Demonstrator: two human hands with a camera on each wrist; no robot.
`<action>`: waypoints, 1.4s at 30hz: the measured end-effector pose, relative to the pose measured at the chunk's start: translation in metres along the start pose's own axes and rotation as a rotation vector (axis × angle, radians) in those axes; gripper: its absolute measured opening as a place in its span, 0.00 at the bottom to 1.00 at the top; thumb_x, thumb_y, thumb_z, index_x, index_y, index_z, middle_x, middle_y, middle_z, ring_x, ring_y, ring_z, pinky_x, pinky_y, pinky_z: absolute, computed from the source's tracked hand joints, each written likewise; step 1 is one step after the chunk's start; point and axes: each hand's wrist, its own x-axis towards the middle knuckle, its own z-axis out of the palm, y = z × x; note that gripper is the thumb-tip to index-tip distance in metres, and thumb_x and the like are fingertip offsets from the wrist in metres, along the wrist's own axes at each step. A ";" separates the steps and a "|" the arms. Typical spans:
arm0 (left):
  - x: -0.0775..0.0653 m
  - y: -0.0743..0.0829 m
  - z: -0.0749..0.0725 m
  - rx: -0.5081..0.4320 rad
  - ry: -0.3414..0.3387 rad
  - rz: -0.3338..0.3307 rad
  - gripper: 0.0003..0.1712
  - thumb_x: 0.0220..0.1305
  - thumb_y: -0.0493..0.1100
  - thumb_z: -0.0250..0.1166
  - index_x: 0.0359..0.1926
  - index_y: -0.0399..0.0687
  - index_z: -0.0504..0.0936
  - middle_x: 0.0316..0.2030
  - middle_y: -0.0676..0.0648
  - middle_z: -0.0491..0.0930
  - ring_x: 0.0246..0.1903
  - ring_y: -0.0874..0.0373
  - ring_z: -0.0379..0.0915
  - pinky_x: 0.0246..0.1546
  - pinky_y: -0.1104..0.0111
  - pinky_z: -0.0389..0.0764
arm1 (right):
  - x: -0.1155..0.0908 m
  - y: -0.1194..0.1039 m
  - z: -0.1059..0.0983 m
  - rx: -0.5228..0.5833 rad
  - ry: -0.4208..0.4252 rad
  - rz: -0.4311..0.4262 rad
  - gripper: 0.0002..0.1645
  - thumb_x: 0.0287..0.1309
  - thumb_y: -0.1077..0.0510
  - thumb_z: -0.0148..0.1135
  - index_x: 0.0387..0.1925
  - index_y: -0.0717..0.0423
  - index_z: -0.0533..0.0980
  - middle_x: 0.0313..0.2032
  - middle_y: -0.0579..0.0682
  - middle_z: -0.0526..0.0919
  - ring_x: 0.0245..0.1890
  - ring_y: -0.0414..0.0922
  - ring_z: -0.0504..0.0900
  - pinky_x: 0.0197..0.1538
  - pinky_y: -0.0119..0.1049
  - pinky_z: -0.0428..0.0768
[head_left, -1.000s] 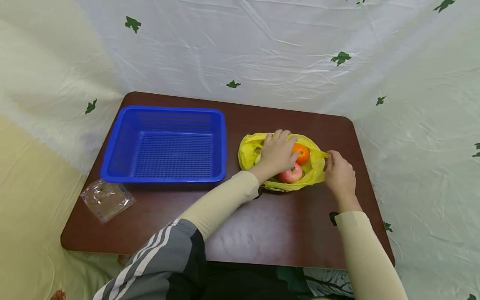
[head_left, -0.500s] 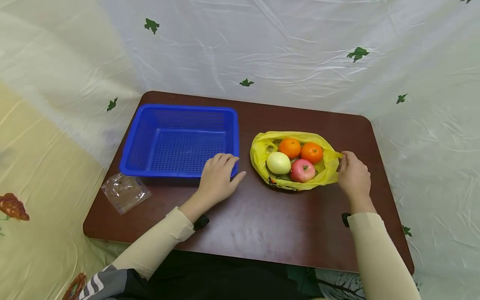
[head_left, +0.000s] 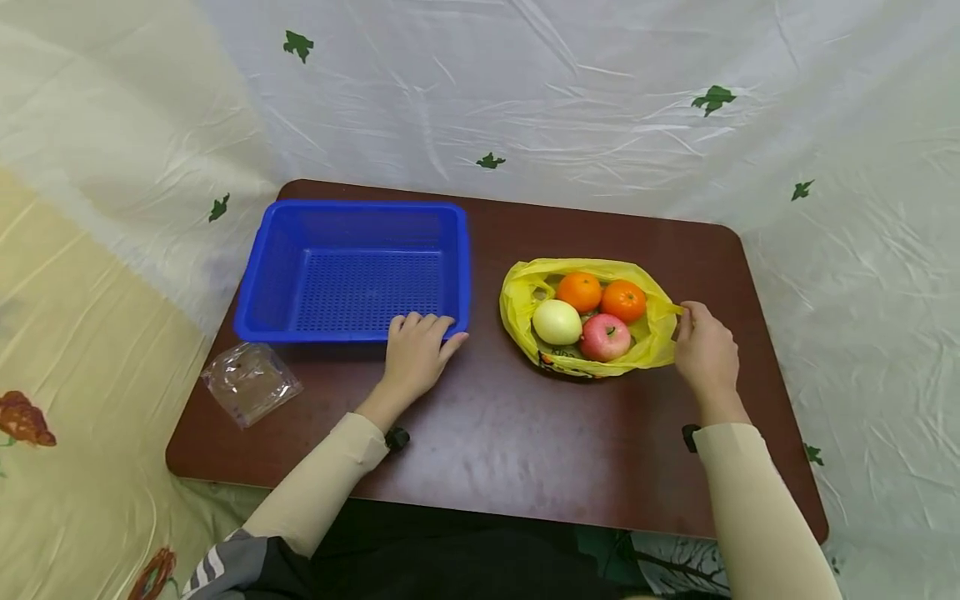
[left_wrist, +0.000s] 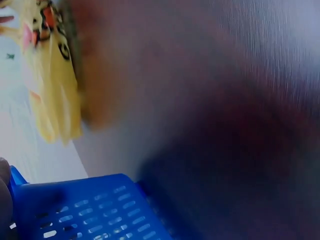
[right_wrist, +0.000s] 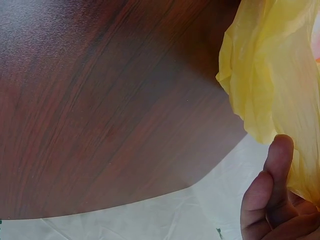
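A blue plastic basket (head_left: pixel 255 275) with a slotted base stands at the left of the table. My left hand (head_left: pixel 416 350) grips its front rim near the right corner, with the fingers hooked over the edge. In the left wrist view, part of a finger shows at the basket's wall (left_wrist: pixel 75 195). Right of it lies a yellow plastic bag (head_left: pixel 517 321), its mouth spread wide. Inside are two oranges (head_left: pixel 579 292), a pale green round fruit (head_left: pixel 557 322) and a red apple (head_left: pixel 606 337). My right hand (head_left: pixel 707 350) pinches the bag's right edge between thumb and fingers.
A clear plastic packet (head_left: pixel 251 385) lies at the table's left, close to the basket's front left corner. The brown table (head_left: pixel 540 442) has rounded corners. A pale sheet with green leaf prints (head_left: pixel 487 83) hangs behind and around it.
My left hand has left the bag, moved left and taken hold of the basket's rim; the basket has shifted slightly away. The right hand still pinches the bag's edge.
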 end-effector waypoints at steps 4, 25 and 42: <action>0.015 -0.014 -0.002 -0.013 -0.023 -0.024 0.29 0.67 0.66 0.48 0.53 0.53 0.80 0.46 0.49 0.82 0.45 0.49 0.72 0.53 0.51 0.61 | 0.000 -0.001 0.000 -0.001 0.000 0.002 0.27 0.74 0.50 0.33 0.63 0.60 0.65 0.45 0.66 0.78 0.35 0.61 0.78 0.36 0.57 0.76; 0.063 0.033 0.007 -0.066 0.091 0.069 0.20 0.69 0.52 0.52 0.59 0.56 0.75 0.55 0.46 0.72 0.47 0.48 0.69 0.40 0.58 0.71 | 0.003 -0.001 0.000 -0.001 0.001 0.008 0.28 0.74 0.48 0.32 0.64 0.59 0.64 0.47 0.66 0.78 0.37 0.61 0.78 0.38 0.58 0.76; 0.098 0.087 0.060 -0.113 -0.534 -0.104 0.25 0.72 0.49 0.44 0.68 0.58 0.63 0.63 0.45 0.59 0.53 0.48 0.65 0.47 0.55 0.73 | -0.005 -0.004 0.002 0.000 -0.019 0.048 0.28 0.74 0.48 0.33 0.65 0.59 0.64 0.50 0.66 0.77 0.38 0.60 0.76 0.43 0.60 0.75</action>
